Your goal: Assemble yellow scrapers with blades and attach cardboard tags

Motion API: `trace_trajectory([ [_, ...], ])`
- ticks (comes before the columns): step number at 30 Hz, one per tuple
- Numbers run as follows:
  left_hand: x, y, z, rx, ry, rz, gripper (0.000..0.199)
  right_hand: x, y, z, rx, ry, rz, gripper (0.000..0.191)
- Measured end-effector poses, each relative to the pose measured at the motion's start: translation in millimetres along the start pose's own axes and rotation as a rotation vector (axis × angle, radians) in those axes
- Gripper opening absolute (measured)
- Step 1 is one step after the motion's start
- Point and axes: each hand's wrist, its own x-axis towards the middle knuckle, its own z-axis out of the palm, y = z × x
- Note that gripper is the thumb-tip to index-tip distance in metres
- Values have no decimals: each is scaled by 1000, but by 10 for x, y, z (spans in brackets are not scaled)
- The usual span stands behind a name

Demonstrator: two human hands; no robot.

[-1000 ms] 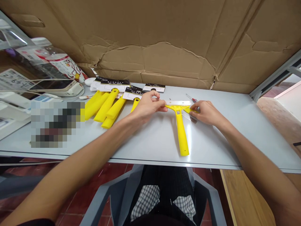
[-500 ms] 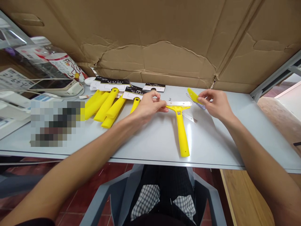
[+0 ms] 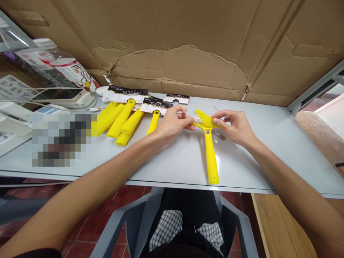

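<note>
On the desk [image 3: 172, 161], packaged yellow scrapers [image 3: 120, 120] lie leftmost; my left grip [image 3: 173, 123] is pinched on the head of a loose yellow scraper [image 3: 211, 157], my right grip [image 3: 233, 127] clamped on its yellow blade cover [image 3: 204, 118].

On the white paper [image 3: 16, 87] at left I can see some large dark digits, but not read them surely. The cardboard cards [image 3: 129, 95] have black bands with small white print, too small for me. The bottle label [image 3: 71, 73] is also unreadable.
</note>
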Motion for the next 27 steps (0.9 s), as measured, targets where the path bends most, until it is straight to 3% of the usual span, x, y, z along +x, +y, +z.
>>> trace_trajectory([
  [19, -21, -13, 14, -7, -26, 43, 34, -23, 9, 36, -125, -38, -146, 15],
  [22, -12, -27, 22, -23, -20, 47, 34, -22, 24, 39, -93, -44, -92, 15],
  [27, 9, -68, 35, -43, -5, 64, 32, -11, 49, 19, 119, -151, 145, 24],
])
